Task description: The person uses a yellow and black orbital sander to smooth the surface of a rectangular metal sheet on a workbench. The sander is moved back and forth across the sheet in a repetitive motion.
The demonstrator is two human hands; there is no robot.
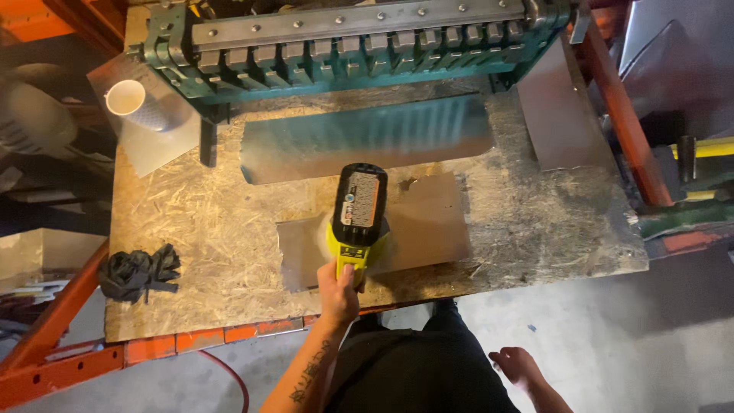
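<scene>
The workbench (229, 229) is a slab of rough chipboard, scuffed and stained, resting on an orange steel frame (53, 336) above a grey concrete floor (612, 321). On the bench, near its front edge, lies a flat metal sheet (428, 222), dull and smudged. The left hand (338, 294) is clenched around the grip of a yellow-green cordless power tool (358, 210), which stands on the left part of that sheet with its black battery pack facing up. The right hand (516, 365) hangs released below the bench front, fingers loose, touching nothing. Behind the sheet, a longer shiny metal strip (367, 138) lies across the bench, and behind that again a green metal bending machine (352, 46) with a row of steel clamping blocks spans the back edge. To the far left of the sheet, black gloves (138, 274) lie bunched at the bench's edge; a white paper cup (126, 99) stands on another sheet at the back left corner. A further metal plate (558, 115) leans at the back right. A red hose (229, 378) runs over the floor under the bench front.
</scene>
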